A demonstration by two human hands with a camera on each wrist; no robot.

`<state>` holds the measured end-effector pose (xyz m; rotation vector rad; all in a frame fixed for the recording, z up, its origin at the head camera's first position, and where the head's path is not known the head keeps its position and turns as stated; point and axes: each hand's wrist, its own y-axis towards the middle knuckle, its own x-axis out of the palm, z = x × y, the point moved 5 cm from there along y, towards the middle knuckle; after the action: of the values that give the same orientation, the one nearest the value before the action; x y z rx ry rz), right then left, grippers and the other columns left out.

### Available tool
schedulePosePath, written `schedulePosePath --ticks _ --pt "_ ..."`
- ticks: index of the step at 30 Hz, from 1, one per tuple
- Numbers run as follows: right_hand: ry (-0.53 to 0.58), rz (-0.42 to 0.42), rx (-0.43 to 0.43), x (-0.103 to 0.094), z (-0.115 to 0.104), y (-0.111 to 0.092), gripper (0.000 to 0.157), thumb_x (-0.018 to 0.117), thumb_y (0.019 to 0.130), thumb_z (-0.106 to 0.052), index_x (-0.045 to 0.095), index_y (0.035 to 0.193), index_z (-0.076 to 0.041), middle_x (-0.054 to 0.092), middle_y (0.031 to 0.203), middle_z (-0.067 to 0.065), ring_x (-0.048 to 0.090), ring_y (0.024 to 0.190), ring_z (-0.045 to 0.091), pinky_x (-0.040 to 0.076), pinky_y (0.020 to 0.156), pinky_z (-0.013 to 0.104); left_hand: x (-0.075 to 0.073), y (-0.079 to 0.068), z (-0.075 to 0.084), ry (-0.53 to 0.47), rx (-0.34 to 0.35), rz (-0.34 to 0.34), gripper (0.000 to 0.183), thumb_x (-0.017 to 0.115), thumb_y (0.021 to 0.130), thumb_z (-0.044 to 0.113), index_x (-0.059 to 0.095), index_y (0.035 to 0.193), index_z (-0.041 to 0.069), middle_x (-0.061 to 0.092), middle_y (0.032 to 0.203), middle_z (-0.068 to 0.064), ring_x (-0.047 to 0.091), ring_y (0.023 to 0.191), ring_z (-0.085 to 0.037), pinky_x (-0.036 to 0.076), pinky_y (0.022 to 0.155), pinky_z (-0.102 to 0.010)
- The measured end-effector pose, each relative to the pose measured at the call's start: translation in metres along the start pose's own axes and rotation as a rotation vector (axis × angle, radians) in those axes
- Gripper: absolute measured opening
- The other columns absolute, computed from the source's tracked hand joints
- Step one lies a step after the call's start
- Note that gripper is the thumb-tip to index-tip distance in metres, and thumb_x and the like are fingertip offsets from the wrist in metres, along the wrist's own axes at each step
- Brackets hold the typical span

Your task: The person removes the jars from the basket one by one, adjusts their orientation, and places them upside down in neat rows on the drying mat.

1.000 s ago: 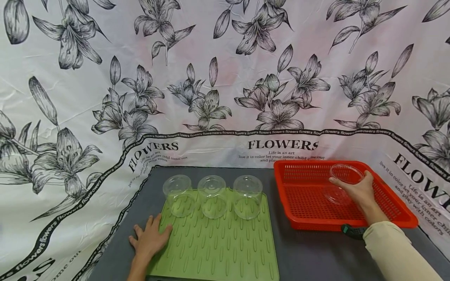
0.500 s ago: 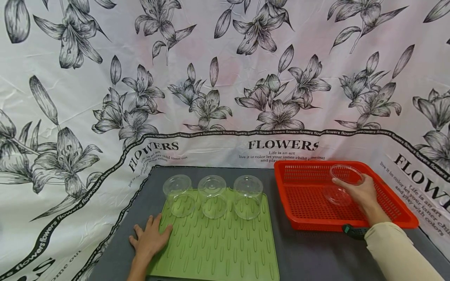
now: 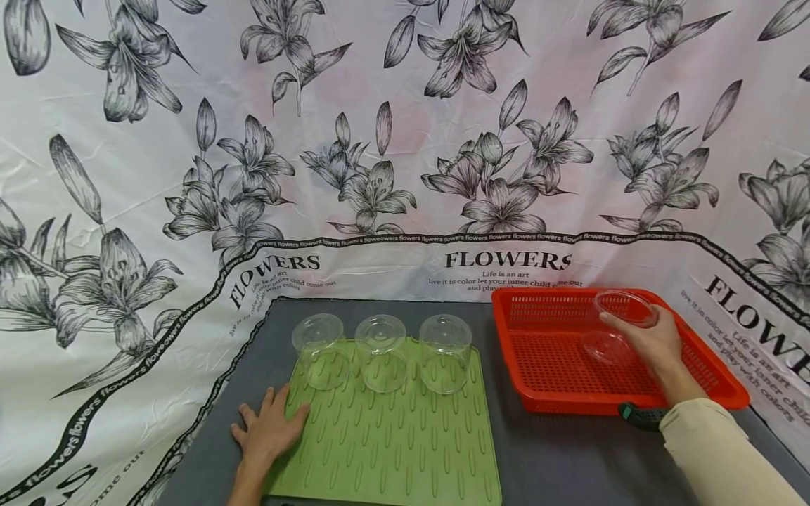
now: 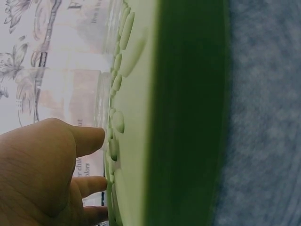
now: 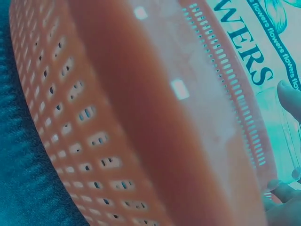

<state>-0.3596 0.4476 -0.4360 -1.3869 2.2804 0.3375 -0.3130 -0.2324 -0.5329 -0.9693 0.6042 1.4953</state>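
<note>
In the head view my right hand (image 3: 654, 339) grips a clear plastic tub (image 3: 616, 346) by its side, thumb and fingers round it near the top. The tub is inside the red basket (image 3: 528, 404), toward its right part. At the right edge of the right wrist view, the thumb and fingers (image 5: 289, 98) show against the clear wall. My left hand (image 3: 268, 429) rests with spread fingers over the left edge of the green mat (image 3: 405, 450). In the left wrist view the left hand (image 4: 42, 165) has its fingertips at the mat's surface.
Three more clear tubs stand in a row along the mat's back edge: a left tub (image 3: 325, 369), a middle tub (image 3: 383, 371) and a right tub (image 3: 446, 371). Mat and basket lie on a grey table (image 3: 557, 457). A flower-printed curtain (image 3: 380, 211) hangs behind and at both sides.
My right hand has shifted slightly to the right, still gripping the tub in the basket. The left hand and the three tubs on the mat have stayed in place.
</note>
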Motion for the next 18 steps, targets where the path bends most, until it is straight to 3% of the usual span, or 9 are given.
schedulePosePath --ticks 18 --pt "-0.056 0.025 -0.044 -0.0034 -0.0097 -0.0092 0.119 0.068 0.087 -0.065 0.004 0.162 0.001 0.024 0.16 0.035 0.034 0.135 0.049 0.042 0.106 0.067 -0.0029 -0.002 0.0019 -0.009 0.005 0.0 0.081 0.051 0.1 0.056 0.029 0.16 0.005 0.009 0.165 -0.034 -0.017 0.139 -0.074 -0.01 0.104 -0.088"
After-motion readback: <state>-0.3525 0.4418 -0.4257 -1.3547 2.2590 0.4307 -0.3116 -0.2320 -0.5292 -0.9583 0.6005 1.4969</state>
